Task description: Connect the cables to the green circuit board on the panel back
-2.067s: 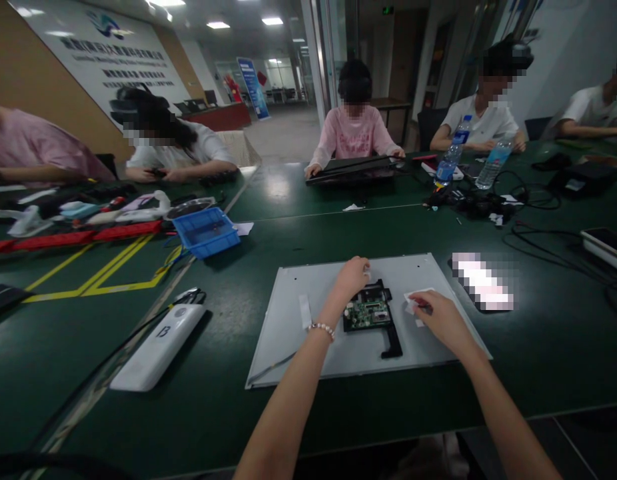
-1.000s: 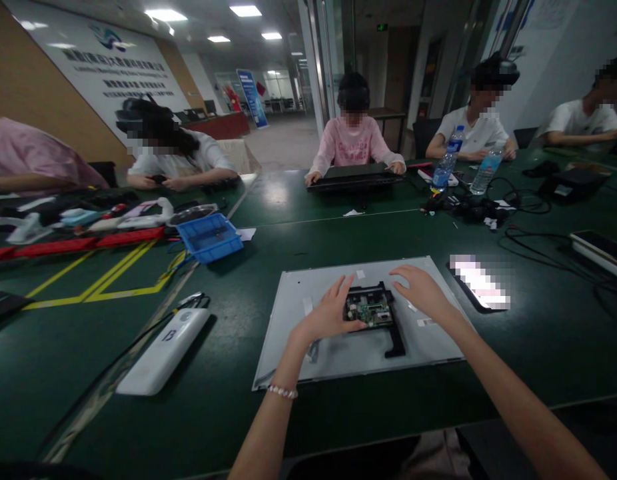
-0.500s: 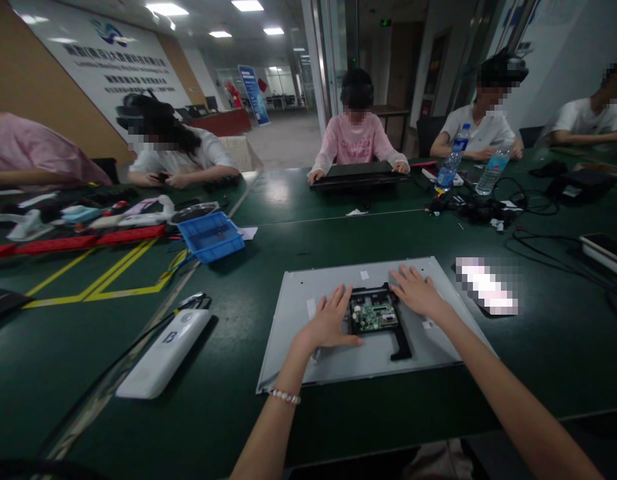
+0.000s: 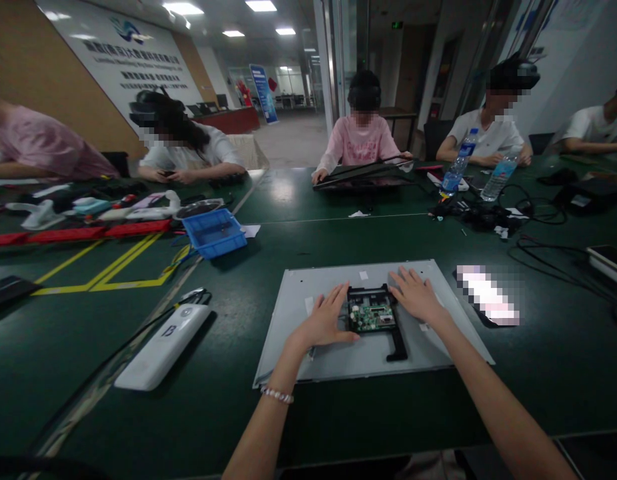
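The left hand [image 4: 326, 322] is held open, palm down, with its fingers spread along the left side of a black frame [image 4: 399, 347] and its thumb stretched below the frame's lower left corner. The right hand [image 4: 416, 293] is likewise opened flat, its fingertips placed at the frame's upper right edge; whether either palm is pressed down cannot be told. A beaded bracelet [image 4: 277, 395] is worn on the left wrist. Between the hands, a green circuit board [image 4: 372, 319] is seated in the frame, which is set near the middle of a grey panel [image 4: 438, 347] lying flat on the green counter [image 4: 228, 427]. A small white sticker [image 4: 363, 275] is seen on the panel above the frame. To the right of the panel, a phone [image 4: 488, 297] is laid, its screen blurred out. To the left, a white power bank [image 4: 161, 350] is placed, and farther off a blue tray [image 4: 223, 250] is set down. Across the counter, a dark flat screen [image 4: 361, 175] is held tilted by a person in a pink top [image 4: 361, 140], with two bottles [image 4: 460, 163] stood to the right of it.
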A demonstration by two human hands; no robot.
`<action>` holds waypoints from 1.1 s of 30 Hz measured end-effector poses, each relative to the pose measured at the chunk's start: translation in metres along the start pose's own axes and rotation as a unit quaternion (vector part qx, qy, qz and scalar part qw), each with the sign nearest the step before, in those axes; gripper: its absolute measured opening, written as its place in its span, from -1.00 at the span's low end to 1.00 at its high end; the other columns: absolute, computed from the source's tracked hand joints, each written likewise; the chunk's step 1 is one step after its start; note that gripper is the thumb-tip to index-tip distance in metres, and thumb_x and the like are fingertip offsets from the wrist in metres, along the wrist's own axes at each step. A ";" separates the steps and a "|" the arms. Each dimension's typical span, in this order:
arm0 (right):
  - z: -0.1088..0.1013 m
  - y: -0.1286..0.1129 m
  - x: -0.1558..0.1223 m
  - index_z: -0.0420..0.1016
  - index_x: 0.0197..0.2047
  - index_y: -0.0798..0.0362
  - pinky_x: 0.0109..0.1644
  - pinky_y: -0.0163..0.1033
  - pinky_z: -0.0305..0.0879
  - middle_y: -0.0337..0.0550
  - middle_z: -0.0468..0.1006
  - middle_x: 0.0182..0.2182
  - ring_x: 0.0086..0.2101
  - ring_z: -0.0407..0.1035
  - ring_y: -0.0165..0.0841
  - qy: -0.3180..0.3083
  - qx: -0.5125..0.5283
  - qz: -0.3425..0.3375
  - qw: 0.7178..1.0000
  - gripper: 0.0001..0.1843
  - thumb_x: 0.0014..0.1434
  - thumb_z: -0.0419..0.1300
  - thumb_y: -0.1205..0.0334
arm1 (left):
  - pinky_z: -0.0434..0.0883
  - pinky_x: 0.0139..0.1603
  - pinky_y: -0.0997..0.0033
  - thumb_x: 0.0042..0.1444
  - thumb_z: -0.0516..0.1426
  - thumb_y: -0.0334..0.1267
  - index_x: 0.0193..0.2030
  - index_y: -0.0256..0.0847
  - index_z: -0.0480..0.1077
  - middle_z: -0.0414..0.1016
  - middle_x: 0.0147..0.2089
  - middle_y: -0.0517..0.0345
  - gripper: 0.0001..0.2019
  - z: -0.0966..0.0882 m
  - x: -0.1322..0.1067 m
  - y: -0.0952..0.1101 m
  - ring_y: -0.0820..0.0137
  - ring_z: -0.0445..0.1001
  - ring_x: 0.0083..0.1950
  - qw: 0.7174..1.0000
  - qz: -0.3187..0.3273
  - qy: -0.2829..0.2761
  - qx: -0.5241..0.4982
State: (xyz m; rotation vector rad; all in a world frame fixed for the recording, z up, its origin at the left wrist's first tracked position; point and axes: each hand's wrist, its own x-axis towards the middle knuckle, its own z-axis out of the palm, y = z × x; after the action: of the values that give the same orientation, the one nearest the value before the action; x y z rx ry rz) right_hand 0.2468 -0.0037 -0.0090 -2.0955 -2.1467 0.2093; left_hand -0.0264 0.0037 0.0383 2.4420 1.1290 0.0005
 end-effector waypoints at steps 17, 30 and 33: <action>-0.034 0.089 -0.012 0.11 0.26 0.00 0.08 0.17 0.14 0.12 0.11 0.23 0.17 0.06 0.05 0.113 0.028 0.093 0.989 -0.36 0.12 0.06 0.07 | -0.14 0.26 -0.24 0.20 -0.21 0.17 0.38 -0.22 -0.20 -0.18 0.41 -0.05 -0.28 -0.015 -0.012 -0.055 0.07 -0.24 0.41 0.945 -0.288 0.149 0.055; -0.021 0.165 -0.029 -0.15 0.33 -0.04 -0.11 0.12 0.28 0.28 -0.12 0.26 0.05 0.24 0.14 0.095 -0.001 0.237 0.967 -0.15 0.07 0.11 -0.10 | -0.08 0.29 -0.10 0.22 -0.30 0.18 0.37 -0.29 -0.14 -0.08 0.39 -0.09 -0.28 0.002 -0.008 -0.071 0.11 -0.11 0.39 0.945 -0.285 0.144 0.076; -0.023 0.164 -0.031 -0.13 0.33 0.00 -0.10 0.06 0.29 0.32 -0.13 0.26 0.04 0.26 0.11 0.097 0.001 0.223 0.970 -0.15 0.07 0.13 -0.06 | -0.09 0.29 -0.09 0.22 -0.30 0.19 0.36 -0.30 -0.12 -0.06 0.38 -0.09 -0.27 0.001 -0.006 -0.070 0.11 -0.10 0.39 0.944 -0.280 0.149 0.086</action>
State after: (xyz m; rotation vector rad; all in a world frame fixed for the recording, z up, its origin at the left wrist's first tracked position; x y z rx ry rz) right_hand 0.4127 -0.0304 -0.0177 -2.4556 -1.5456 0.0465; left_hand -0.0812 0.0388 0.0108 2.2215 2.0043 0.1032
